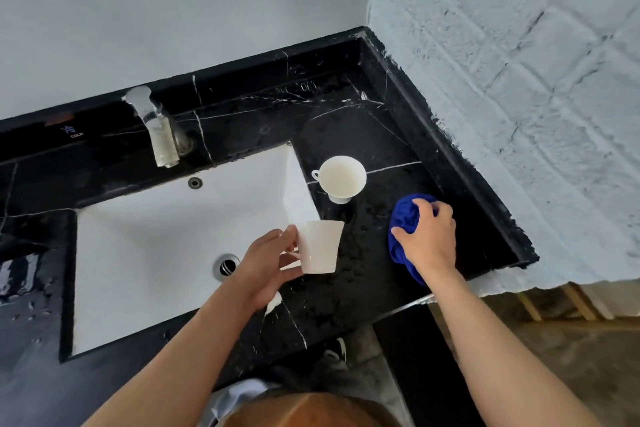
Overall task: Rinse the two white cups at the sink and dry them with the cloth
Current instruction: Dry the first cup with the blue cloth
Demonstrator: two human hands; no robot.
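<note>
White ceramic mug [320,247] is gripped by its handle in your left hand [266,269] at the white basin [156,239]'s right rim, seemingly rinsed; your right hand [428,239] clutches the crumpled blue cloth [405,218] further right, so drying comes next; the white footed cup [343,178] waits behind.

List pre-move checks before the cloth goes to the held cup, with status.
1. Left hand grip on held cup: ok, fingers at its handle.
2. Right hand on blue cloth: ok, fingers curled on it; cloth not lifted.
3. Second cup out of the path: ok, upright on the counter, apart from both hands.
4. Faucet off: ok, no stream visible.
5. Held cup rinsed: cannot tell.
</note>
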